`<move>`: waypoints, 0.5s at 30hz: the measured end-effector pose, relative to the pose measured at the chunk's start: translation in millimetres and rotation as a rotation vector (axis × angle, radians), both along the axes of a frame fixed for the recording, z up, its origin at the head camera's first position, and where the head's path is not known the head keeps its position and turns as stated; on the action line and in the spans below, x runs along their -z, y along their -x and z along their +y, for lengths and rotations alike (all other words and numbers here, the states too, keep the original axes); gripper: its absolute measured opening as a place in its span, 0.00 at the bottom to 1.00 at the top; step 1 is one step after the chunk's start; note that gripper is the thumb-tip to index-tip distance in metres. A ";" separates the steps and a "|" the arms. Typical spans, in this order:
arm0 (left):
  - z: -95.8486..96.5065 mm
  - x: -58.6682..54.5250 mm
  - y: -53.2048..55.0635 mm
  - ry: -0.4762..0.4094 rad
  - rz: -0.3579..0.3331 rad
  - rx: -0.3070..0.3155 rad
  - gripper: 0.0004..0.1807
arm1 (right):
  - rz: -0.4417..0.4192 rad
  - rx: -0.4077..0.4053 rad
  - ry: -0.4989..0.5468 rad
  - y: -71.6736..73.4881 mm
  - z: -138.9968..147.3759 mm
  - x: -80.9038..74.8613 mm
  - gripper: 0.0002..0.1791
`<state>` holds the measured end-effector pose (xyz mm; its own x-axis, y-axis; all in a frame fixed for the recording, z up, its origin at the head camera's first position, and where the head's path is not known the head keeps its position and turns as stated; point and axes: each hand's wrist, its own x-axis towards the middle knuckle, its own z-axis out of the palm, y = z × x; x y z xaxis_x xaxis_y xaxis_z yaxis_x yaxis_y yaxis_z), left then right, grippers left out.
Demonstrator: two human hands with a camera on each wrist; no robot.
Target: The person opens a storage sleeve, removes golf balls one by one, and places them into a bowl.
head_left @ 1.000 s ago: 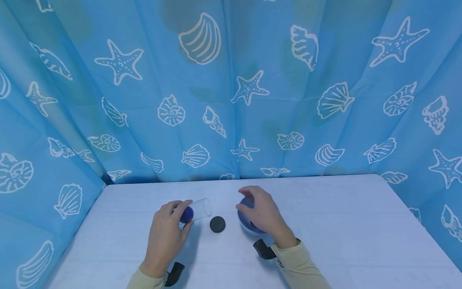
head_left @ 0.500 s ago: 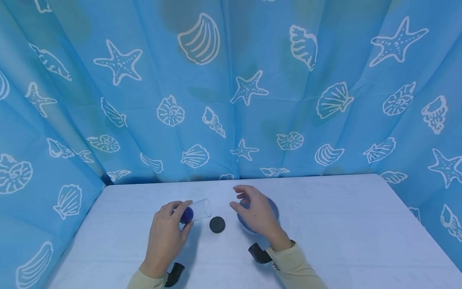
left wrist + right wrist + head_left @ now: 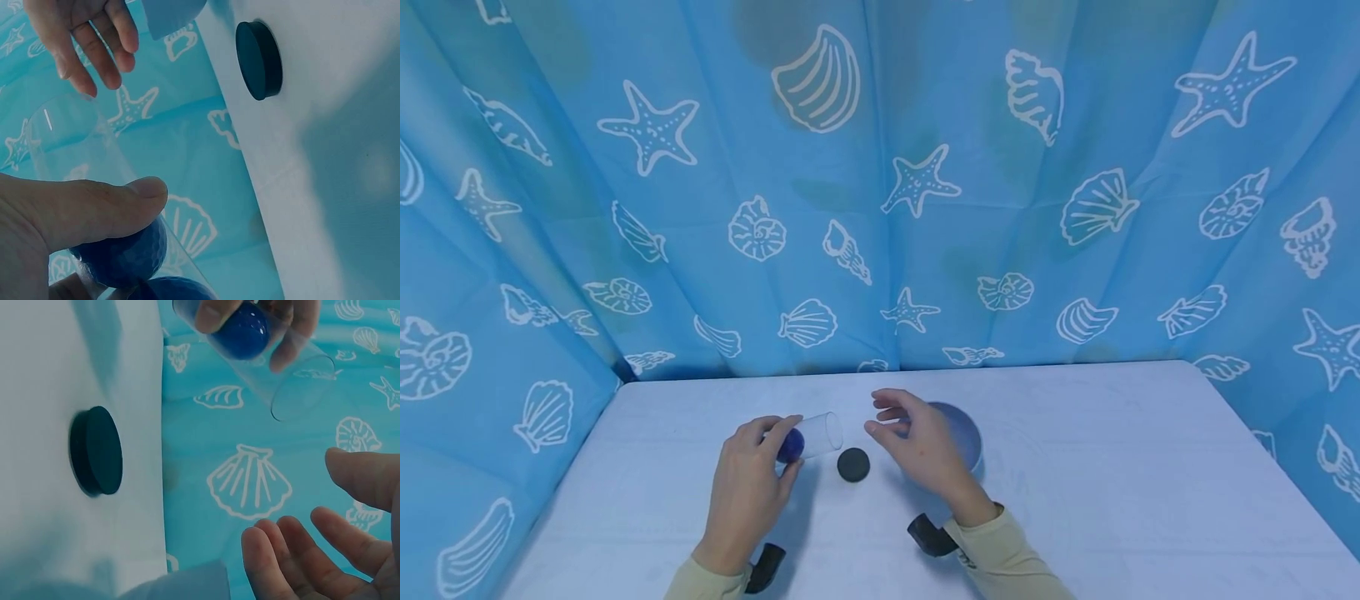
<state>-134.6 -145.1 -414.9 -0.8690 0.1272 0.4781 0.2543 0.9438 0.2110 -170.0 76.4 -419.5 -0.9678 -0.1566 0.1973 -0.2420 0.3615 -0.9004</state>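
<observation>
My left hand (image 3: 747,483) grips a clear open-ended tube (image 3: 823,434), tilted with its mouth toward the right. Inside it sit dimpled blue golf balls; one golf ball (image 3: 128,256) lies beneath my thumb in the left wrist view, with a second golf ball (image 3: 175,290) behind it. Fingers loosely bent and holding nothing, my right hand (image 3: 922,448) hovers between the tube's mouth and a blue bowl (image 3: 964,433). The right wrist view shows its bare palm and fingertips (image 3: 255,540) apart from the tube. The hand hides the bowl's left part.
A round black lid (image 3: 853,465) lies on the white-covered table (image 3: 1112,500) between the two hands. A blue curtain (image 3: 880,183) with white shell prints hangs behind the table and along both sides. Black wrist mounts (image 3: 931,536) stick out near the sleeves.
My right hand has moved left from over the bowl toward the tube's mouth, uncovering more of the bowl. My left hand and the tube have stayed in place.
</observation>
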 end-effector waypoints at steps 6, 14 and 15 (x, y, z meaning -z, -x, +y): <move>0.7 0.8 0.1 0.000 -0.006 -0.007 0.32 | 0.019 -0.017 0.027 -1.0 -2.9 4.4 0.22; 1.0 1.9 0.3 0.006 -0.006 -0.007 0.32 | -0.002 -0.052 0.066 -3.3 -7.8 5.5 0.24; 0.9 2.0 0.2 0.006 -0.002 -0.006 0.32 | -0.001 -0.058 0.066 -3.4 -8.5 5.9 0.24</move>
